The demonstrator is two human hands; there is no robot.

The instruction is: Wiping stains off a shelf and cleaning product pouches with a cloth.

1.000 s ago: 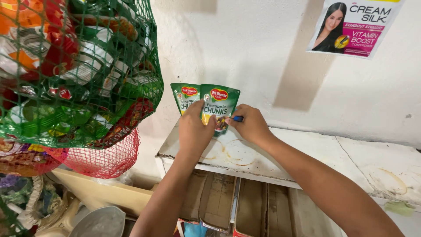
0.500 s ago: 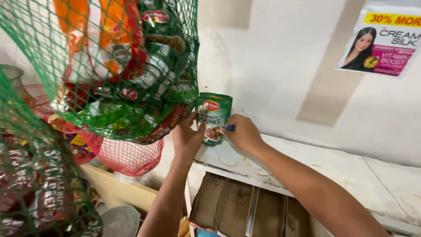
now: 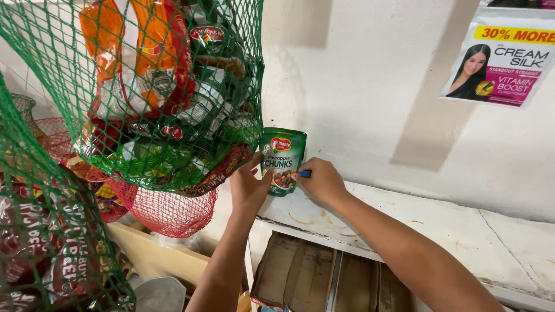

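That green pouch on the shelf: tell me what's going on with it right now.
A person holds the green pouch upright on the white shelf, against the white wall. The left hand steadies its left edge, while the right hand presses a small blue item, possibly a pen or marker, to its front. Green net bags and a red net bag of packaged goods hang to the left.

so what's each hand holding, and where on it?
Left hand steadies the green pouch at its lower left edge. Right hand pinches a small blue pen-like item against its front.
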